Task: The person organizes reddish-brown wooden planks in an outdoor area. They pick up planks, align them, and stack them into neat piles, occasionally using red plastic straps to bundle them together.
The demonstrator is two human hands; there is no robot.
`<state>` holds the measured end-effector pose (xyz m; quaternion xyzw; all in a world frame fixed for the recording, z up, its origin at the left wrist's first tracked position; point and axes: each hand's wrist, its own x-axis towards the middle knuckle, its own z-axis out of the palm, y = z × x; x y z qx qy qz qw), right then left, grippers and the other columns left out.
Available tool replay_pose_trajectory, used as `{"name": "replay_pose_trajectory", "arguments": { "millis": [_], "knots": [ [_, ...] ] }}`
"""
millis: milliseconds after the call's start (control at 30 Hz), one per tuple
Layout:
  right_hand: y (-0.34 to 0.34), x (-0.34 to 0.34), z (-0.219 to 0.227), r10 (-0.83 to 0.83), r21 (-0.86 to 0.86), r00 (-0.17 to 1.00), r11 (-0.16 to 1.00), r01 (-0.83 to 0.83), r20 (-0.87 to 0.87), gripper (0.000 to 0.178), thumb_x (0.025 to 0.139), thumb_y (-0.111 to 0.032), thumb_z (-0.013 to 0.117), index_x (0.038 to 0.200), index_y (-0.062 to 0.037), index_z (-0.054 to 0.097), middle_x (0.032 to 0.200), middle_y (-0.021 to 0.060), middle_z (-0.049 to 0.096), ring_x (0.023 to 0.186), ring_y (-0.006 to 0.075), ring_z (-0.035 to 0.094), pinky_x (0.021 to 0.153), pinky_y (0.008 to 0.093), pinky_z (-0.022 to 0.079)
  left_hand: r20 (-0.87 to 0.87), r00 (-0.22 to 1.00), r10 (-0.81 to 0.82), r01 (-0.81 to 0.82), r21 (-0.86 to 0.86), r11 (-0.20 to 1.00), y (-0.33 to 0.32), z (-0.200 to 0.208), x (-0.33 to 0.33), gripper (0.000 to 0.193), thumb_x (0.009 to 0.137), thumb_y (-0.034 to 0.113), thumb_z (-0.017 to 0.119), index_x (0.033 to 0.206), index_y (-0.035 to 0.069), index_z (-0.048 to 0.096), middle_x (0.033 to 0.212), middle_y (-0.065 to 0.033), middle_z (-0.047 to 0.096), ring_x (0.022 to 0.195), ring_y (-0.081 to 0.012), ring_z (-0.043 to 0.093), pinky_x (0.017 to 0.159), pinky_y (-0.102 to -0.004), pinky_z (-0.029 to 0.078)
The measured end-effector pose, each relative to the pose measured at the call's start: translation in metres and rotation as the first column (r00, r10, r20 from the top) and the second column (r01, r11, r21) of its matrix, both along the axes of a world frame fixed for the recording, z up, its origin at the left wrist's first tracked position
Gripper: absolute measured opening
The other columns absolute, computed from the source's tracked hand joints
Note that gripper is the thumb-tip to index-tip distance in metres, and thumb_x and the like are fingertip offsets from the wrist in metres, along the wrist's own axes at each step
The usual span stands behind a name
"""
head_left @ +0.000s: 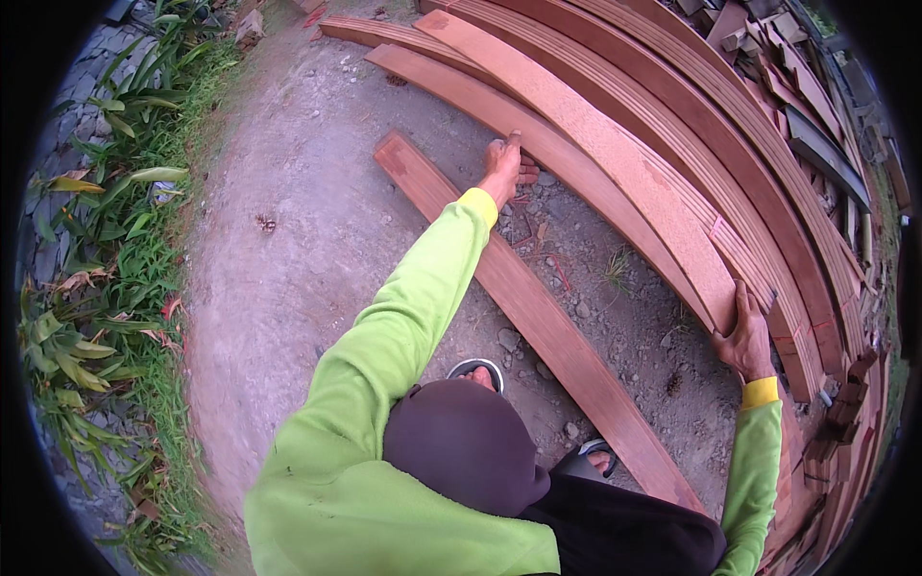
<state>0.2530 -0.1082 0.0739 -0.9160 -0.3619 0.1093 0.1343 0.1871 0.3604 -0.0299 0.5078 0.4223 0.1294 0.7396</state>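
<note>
Greenery point(125, 269) is bordering bare ground point(259, 317) on the left. A lone plank point(552, 326) is lying apart, slanting beneath the left forearm point(413, 288) and past the feet point(599, 461). The left grip point(504, 171) is pinching a second plank point(461, 96) by its edge, thumb on top. A lighter plank point(615, 154) is overlapping that one, and the right grip point(746, 338) is clasping its near end; whether it is catching the second too, I cannot tell. Farther right, many stacked planks point(701, 158) are lying together, so most are apparently remaining unseparated.

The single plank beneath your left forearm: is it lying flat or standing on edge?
Flat: the single plank shows its broad face upward, with ground visible along both sides.
</note>
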Motion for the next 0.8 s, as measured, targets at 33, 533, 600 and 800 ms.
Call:
{"name": "replay_pose_trajectory", "arguments": {
  "millis": [33,533,600,800],
  "knots": [
    [0.0,0.004,-0.003,0.043,0.027,0.997,0.999,-0.044,0.06,0.082,0.064,-0.011,0.065,0.137,0.0117,0.036,0.124,0.0339,0.05,0.112,0.0441,0.055,0.1,0.0431,0.043,0.006,1.0,-0.004,0.004,-0.004,1.0,0.004,0.0,0.006,0.041,0.095,0.033,0.052,0.112,-0.004,0.047,0.09,-0.0206,0.062,0.072,-0.0322,0.065,0.06,-0.0429,0.057],
    [0.002,0.003,-0.009,0.116,0.066,0.993,0.991,-0.115,-0.018,0.077,0.056,-0.011,0.067,0.126,0.0099,0.042,0.111,0.0299,0.054,0.104,0.0462,0.055,0.093,0.0444,0.046,0.479,0.842,0.248,0.044,-0.518,0.854,-0.104,-0.007,-0.042,0.014,0.073,-0.005,0.056,0.085,0.002,0.059,0.079,-0.0052,0.062,0.077,-0.0167,0.062,0.073,-0.0335,0.053],
    [-0.001,-0.009,0.0,0.141,0.019,0.987,0.99,-0.139,-0.083,0.081,0.053,-0.01,0.067,0.127,0.0103,0.039,0.118,0.031,0.051,0.111,0.0472,0.051,0.098,0.0452,0.043,0.478,0.865,0.154,0.141,-0.525,0.84,-0.118,-0.01,-0.066,0.013,0.072,-0.006,0.055,0.079,0.003,0.06,0.075,-0.0044,0.061,0.075,-0.0161,0.061,0.073,-0.0318,0.052],
    [-0.034,-0.025,0.029,0.15,0.021,0.987,0.989,-0.149,-0.052,0.085,0.053,-0.011,0.069,0.13,0.0096,0.037,0.123,0.0317,0.05,0.116,0.0485,0.048,0.102,0.0464,0.039,0.591,0.8,0.105,0.202,-0.429,0.88,-0.146,0.074,-0.104,0.049,0.073,0.003,0.06,0.119,0.002,0.044,0.103,-0.0098,0.056,0.094,-0.0221,0.06,0.089,-0.0385,0.05]
  ]
}}
